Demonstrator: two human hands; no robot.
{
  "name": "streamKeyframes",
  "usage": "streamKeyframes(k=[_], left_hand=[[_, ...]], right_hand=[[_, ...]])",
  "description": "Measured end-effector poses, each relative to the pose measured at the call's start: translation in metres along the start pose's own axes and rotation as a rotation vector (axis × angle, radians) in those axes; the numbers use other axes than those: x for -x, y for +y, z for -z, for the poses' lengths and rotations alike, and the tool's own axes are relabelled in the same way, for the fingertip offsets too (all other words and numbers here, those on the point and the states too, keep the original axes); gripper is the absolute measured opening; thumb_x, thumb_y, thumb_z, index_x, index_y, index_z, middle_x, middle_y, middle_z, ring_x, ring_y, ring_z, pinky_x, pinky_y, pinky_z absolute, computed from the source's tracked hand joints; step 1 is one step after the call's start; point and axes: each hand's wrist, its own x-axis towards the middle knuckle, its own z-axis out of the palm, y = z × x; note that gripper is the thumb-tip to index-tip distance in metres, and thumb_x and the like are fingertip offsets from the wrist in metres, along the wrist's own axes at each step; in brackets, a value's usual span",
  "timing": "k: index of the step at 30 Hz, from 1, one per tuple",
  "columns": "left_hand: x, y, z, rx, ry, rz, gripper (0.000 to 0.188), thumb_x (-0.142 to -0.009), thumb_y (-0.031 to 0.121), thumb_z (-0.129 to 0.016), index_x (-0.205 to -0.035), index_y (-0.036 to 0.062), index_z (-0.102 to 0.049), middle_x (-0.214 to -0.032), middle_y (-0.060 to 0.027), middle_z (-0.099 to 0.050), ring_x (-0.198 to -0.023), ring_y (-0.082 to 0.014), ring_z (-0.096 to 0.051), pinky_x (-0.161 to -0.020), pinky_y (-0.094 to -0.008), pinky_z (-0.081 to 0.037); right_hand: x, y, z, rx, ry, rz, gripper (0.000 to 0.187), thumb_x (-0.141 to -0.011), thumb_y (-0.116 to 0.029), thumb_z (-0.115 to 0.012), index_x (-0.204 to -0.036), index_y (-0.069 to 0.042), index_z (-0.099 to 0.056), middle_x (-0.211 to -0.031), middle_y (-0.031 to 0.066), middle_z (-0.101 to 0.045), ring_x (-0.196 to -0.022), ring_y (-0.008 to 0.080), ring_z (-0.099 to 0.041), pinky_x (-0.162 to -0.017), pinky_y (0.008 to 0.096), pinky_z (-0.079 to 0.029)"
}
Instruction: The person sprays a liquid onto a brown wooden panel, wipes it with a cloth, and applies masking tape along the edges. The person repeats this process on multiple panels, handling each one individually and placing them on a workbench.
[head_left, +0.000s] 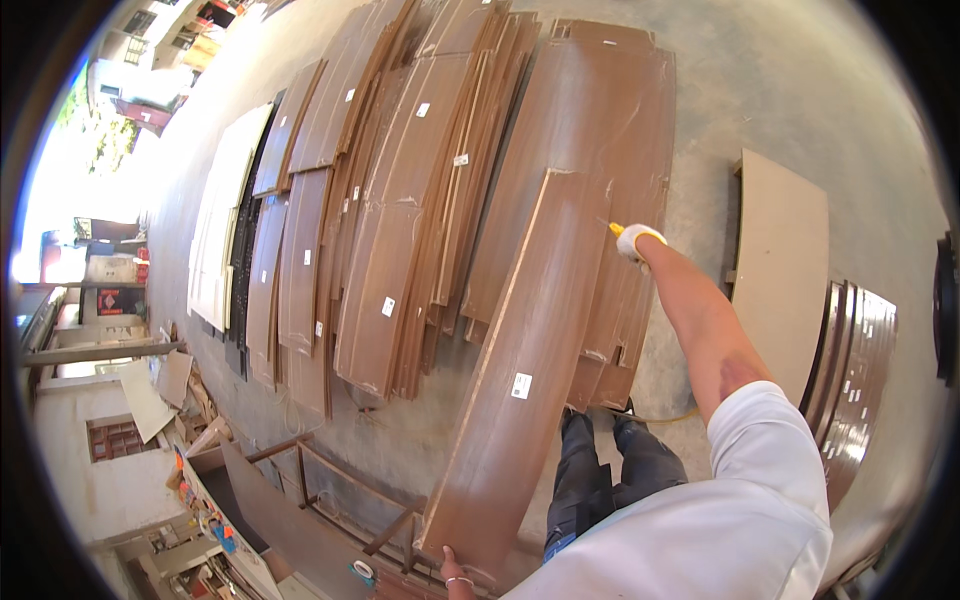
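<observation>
Pinching the brown panel's [545,320] near end, the left hand [450,565] could slip under twisting weight; beside the panel, the gloved right hand's [636,241] fingers can't be clearly read.

The left side is washed out by strong daylight, and the grey concrete floor [175,235] near it is bleached. A pale sheen is cast along the long flat brown board [535,325]. Straight edges are bowed toward the black-framed rim.
</observation>
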Motion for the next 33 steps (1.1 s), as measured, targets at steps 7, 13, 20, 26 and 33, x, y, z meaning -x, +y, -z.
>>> streamKeyframes(k=[7,13,20,26,33], left_hand=[[0.031,0.006,0.0,0.153,-0.054,0.0,0.077,-0.1,0.056,-0.072,-0.154,0.0057,-0.052,-0.152,-0.01,-0.061,-0.133,-0.0347,-0.06,-0.113,-0.056,-0.048],[0.045,0.018,-0.004,-0.023,0.138,-0.134,0.078,-0.101,0.057,-0.071,-0.133,-0.0144,-0.065,-0.123,-0.0168,-0.073,-0.103,-0.0293,-0.07,-0.092,-0.0436,-0.057],[0.053,0.045,0.001,-0.316,0.211,-0.261,0.08,-0.105,0.056,-0.063,-0.14,-0.0162,-0.06,-0.144,-0.0243,-0.066,-0.131,-0.0337,-0.064,-0.109,-0.041,-0.049],[0.029,0.066,0.023,-0.381,0.037,-0.191,0.082,-0.106,0.061,-0.058,-0.147,-0.0099,-0.058,-0.146,-0.0178,-0.066,-0.13,-0.0304,-0.063,-0.111,-0.0431,-0.048],[0.009,0.065,0.008,-0.507,0.063,-0.098,0.083,-0.103,0.063,-0.061,-0.147,-0.0076,-0.059,-0.142,-0.0169,-0.067,-0.124,-0.0316,-0.063,-0.108,-0.0466,-0.048]], right_hand=[[-0.025,-0.006,-0.037,-0.036,0.222,0.053,0.036,-0.094,-0.03,-0.063,-0.119,-0.01,-0.08,-0.125,0.0214,-0.075,-0.117,0.0395,-0.074,-0.097,0.0489,-0.058],[0.1,0.097,-0.175,0.217,-0.032,0.318,0.029,-0.086,-0.029,-0.068,-0.096,-0.007,-0.083,-0.1,0.0221,-0.079,-0.095,0.0378,-0.078,-0.082,0.0484,-0.062],[0.264,0.212,-0.251,0.619,-0.594,1.081,0.025,-0.084,-0.03,-0.068,-0.096,-0.012,-0.081,-0.095,0.0164,-0.08,-0.09,0.0352,-0.078,-0.08,0.0493,-0.062],[0.2,0.207,-0.203,-0.001,0.179,0.294,0.025,-0.088,-0.038,-0.073,-0.091,-0.014,-0.079,-0.093,0.0159,-0.078,-0.089,0.0395,-0.076,-0.078,0.0507,-0.06],[0.296,0.206,-0.246,0.571,-0.63,1.479,0.024,-0.085,-0.03,-0.072,-0.103,-0.016,-0.079,-0.105,0.0113,-0.08,-0.096,0.0336,-0.079,-0.081,0.0476,-0.062]])
